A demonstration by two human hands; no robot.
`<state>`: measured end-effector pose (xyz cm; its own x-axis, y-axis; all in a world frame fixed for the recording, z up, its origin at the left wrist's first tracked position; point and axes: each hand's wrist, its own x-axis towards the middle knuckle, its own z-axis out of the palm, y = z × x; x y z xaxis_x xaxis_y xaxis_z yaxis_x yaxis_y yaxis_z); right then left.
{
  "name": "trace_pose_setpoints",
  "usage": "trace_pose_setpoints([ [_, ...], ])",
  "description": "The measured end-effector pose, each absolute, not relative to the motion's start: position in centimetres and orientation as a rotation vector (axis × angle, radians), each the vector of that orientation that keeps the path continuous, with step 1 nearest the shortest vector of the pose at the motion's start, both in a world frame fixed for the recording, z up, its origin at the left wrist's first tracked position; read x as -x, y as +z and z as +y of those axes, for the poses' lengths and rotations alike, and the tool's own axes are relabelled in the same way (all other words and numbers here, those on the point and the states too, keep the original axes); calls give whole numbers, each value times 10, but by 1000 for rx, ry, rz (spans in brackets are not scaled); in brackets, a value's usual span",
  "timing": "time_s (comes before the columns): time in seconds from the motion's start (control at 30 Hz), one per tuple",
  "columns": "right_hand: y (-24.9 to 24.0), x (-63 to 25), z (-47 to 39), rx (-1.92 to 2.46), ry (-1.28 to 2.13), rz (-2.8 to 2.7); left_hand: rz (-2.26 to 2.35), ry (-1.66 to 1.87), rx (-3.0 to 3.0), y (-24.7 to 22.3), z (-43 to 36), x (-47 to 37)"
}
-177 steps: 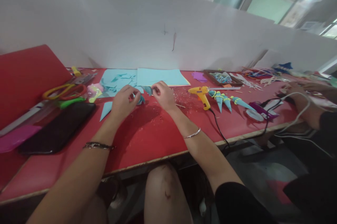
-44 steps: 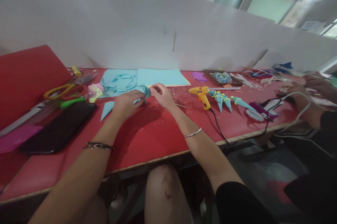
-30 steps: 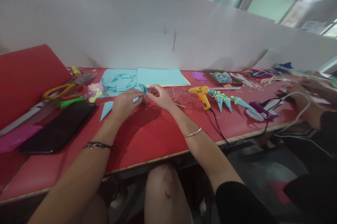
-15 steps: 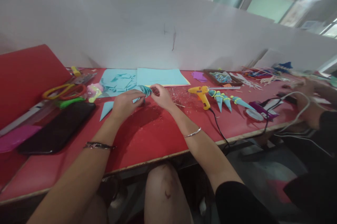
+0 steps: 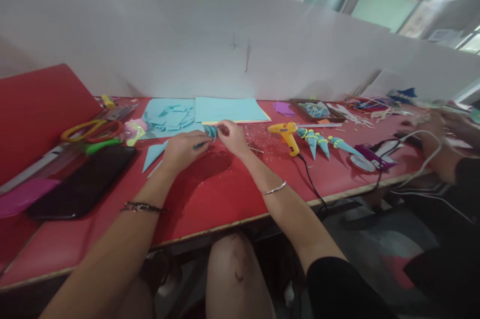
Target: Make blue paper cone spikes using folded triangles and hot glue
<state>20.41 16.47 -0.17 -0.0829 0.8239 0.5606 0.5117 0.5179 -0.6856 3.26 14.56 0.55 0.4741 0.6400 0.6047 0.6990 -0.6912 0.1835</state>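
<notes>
Between my two hands is a small curled piece of blue paper (image 5: 211, 132), its layers rolled round. My left hand (image 5: 183, 150) is closed on its left side, with a bit of blue showing under the fingers. The fingertips of my right hand (image 5: 230, 136) pinch its right edge. A flat blue paper triangle (image 5: 153, 155) lies by my left wrist, partly covered by the hand. Behind the hands are a blue sheet with cut blue paper pieces (image 5: 174, 118) on it and a stack of blue paper (image 5: 228, 109).
To the right lie a yellow glue gun (image 5: 287, 136) with a black cord, blue paper cones (image 5: 318, 141) with yellow trim, and a brown tray (image 5: 300, 105). At left are a black phone (image 5: 84, 184) and scissors (image 5: 88, 131). Another person's hand (image 5: 437, 134) is at far right.
The blue paper has gone from a fanned strip to a tighter curl between my fingers. My left hand has turned slightly, and more blue paper shows beside its wrist.
</notes>
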Motion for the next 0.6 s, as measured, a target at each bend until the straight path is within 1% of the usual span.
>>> trace_pose_setpoints([
  [0.17,-2,-205,165,1085,385,-1745,-1282,-995,2593,9,144,-33],
  [0.6,6,-205,158,1182,439,-1647,-1541,-1090,2328,14,143,-29],
])
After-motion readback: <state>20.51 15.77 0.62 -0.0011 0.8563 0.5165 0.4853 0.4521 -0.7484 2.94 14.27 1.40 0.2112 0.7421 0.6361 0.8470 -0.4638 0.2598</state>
